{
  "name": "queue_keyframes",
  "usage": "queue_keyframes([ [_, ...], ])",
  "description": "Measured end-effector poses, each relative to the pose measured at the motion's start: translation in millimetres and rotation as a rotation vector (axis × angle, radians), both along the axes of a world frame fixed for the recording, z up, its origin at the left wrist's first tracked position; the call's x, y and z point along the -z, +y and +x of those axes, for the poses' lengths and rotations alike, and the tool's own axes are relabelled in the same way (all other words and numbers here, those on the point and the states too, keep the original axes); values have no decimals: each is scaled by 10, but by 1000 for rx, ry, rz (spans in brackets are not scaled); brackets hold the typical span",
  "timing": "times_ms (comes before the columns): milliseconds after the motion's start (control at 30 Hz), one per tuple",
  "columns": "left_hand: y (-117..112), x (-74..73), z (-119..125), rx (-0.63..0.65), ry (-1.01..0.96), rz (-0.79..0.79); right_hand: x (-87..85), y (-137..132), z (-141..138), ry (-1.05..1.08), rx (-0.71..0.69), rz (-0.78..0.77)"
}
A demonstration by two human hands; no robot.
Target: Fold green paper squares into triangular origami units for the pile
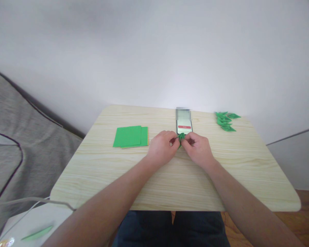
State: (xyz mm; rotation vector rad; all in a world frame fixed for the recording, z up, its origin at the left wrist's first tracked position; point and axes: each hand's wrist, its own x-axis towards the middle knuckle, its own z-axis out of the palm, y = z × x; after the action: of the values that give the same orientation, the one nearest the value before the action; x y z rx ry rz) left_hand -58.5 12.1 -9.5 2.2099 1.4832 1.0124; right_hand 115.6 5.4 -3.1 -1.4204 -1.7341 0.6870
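Between my two hands, over the middle of the table, is a small piece of folded green paper. My left hand pinches its left side with thumb and fingertips. On the opposite side my right hand grips it the same way. The fingers cover parts of the paper, so its full shape is hidden. Just behind it lies a phone with its screen lit and a red bar showing. A stack of green paper sheets rests left of my left hand, with a yellowish edge underneath.
Several folded green paper pieces sit at the table's back right. The wooden table meets a white wall behind. A grey cushioned surface stands at the left. A cable runs past the front left corner.
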Motion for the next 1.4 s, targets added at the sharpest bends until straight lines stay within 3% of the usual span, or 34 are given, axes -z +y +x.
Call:
queue_keyframes([
  [367,-52,-25,23,25,170,145,12,3,5,-48,1,-3],
  [833,-69,-101,20,-16,364,159,22,16,21,-9,-31,-66],
  [1167,20,52,-17,121,-110,-86,23,35,74,255,-152,-161],
  [1267,57,46,-8,190,-388,-244,-4,36,93,292,-176,-152],
  [1400,66,-14,-3,321,-723,-505,-44,47,113,415,-217,-20],
])
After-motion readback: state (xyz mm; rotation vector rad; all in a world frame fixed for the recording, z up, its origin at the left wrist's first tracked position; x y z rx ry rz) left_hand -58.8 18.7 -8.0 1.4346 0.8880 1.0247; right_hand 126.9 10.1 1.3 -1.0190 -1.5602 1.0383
